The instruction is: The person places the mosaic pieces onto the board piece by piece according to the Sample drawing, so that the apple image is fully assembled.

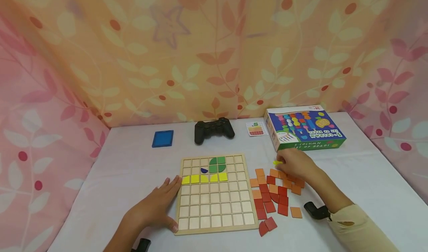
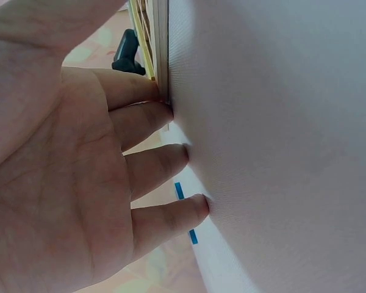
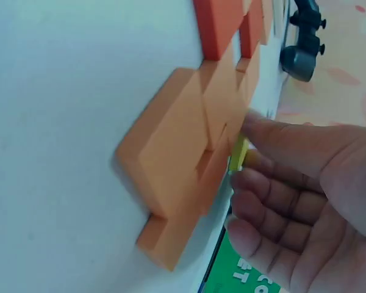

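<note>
A wooden grid board (image 1: 215,218) lies on the white table with a row of yellow tiles (image 1: 204,178), green tiles (image 1: 217,164) and one small blue piece (image 1: 204,170) in its upper cells. My left hand (image 1: 157,207) rests flat on the table with straight fingers (image 2: 152,165) against the board's left edge (image 2: 161,55). To the right, my right hand (image 1: 295,163) hovers over a heap of orange and red tiles (image 1: 275,198) and pinches a small yellow tile (image 1: 277,162) (image 3: 238,154) between thumb and fingers just above the orange tiles (image 3: 183,152).
A black game controller (image 1: 214,130), a blue square lid (image 1: 162,138) and a small pattern card (image 1: 256,128) lie behind the board. A colourful bead-set box (image 1: 305,127) stands at the back right. Leaf-patterned curtains close in the table on three sides.
</note>
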Demonstrator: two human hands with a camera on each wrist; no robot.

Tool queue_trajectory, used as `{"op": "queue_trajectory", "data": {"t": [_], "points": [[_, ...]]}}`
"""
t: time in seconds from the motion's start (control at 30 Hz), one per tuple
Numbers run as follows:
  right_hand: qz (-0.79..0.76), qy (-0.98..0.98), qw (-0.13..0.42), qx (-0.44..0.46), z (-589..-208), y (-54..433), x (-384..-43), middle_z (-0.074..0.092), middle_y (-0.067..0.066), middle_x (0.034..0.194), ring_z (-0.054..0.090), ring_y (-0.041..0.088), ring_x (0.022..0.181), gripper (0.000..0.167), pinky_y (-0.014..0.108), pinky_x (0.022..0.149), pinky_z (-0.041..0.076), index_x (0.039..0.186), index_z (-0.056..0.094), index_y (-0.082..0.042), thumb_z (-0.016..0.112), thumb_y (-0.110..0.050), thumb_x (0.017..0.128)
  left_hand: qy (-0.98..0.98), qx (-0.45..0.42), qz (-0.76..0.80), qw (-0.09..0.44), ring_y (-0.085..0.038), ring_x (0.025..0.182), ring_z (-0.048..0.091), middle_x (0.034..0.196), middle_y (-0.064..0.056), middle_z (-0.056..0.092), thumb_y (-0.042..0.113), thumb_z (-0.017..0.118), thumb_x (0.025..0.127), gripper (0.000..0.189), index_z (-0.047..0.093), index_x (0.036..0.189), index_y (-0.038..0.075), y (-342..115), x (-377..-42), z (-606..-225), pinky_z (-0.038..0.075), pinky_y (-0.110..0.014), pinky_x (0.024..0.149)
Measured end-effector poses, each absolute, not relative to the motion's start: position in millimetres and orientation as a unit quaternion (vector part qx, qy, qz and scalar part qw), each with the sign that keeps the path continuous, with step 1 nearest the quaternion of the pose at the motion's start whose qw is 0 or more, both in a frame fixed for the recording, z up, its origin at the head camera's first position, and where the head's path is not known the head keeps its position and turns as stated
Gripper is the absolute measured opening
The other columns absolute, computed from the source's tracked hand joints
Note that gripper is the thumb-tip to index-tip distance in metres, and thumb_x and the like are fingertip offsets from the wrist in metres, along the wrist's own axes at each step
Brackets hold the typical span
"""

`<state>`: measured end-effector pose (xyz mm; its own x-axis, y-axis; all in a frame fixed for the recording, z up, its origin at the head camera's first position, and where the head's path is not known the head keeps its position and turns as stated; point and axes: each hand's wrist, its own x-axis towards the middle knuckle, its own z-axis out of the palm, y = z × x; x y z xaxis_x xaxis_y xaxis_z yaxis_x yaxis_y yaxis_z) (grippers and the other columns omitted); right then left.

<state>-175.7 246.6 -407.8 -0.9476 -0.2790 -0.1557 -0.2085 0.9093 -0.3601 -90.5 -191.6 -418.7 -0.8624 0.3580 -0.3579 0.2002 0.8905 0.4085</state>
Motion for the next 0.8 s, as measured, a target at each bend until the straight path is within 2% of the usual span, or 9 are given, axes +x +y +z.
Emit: {"op": "queue_trajectory", "data": {"t": [0.1, 0.33, 0.63, 0.8], "points": [[-0.164, 0.976, 0.098, -0.102, -408, 248, -175, 0.057, 0.001, 0.070, 0.054, 0.017, 0.067, 0.024, 0.035, 0.064, 0.052, 0.087, 0.070, -0.006, 0.083, -0.025, 0.084, 0.948, 0.147, 0.182, 0.217, -0.036, 0.151, 0.011, 0.165, -0.009, 0.020, 0.048, 0.098, 0.045, 0.140, 0.027, 0.159, 0.007, -192, -91, -419, 0.019, -0.063, 0.115], [-0.169, 0.975, 0.087, -0.115, -414, 250, -179, 0.064, 0.001, 0.081, 0.057, 0.020, 0.077, 0.028, 0.044, 0.078, 0.057, 0.098, 0.073, -0.002, 0.085, -0.021, 0.081, 0.948, 0.146, 0.182, 0.217, -0.035, 0.151, 0.011, 0.165, -0.009, 0.020, 0.047, 0.098, 0.045, 0.140, 0.027, 0.159, 0.008, -192, -91, -420, 0.019, -0.063, 0.115], [-0.187, 0.972, 0.083, -0.118, -412, 233, -180, 0.060, 0.000, 0.075, 0.055, 0.019, 0.075, 0.021, 0.039, 0.074, 0.056, 0.093, 0.073, -0.004, 0.081, -0.019, 0.082, 0.949, 0.146, 0.181, 0.214, -0.035, 0.151, 0.011, 0.165, -0.007, 0.020, 0.048, 0.098, 0.044, 0.140, 0.028, 0.159, 0.008, -191, -91, -420, 0.019, -0.062, 0.115], [-0.187, 0.968, 0.077, -0.150, -407, 210, -177, 0.059, -0.001, 0.075, 0.054, 0.018, 0.073, 0.020, 0.035, 0.070, 0.055, 0.094, 0.073, -0.005, 0.080, -0.019, 0.082, 0.949, 0.149, 0.180, 0.212, -0.035, 0.151, 0.012, 0.165, -0.009, 0.021, 0.048, 0.098, 0.044, 0.140, 0.028, 0.159, 0.007, -192, -91, -421, 0.019, -0.063, 0.115]]}}
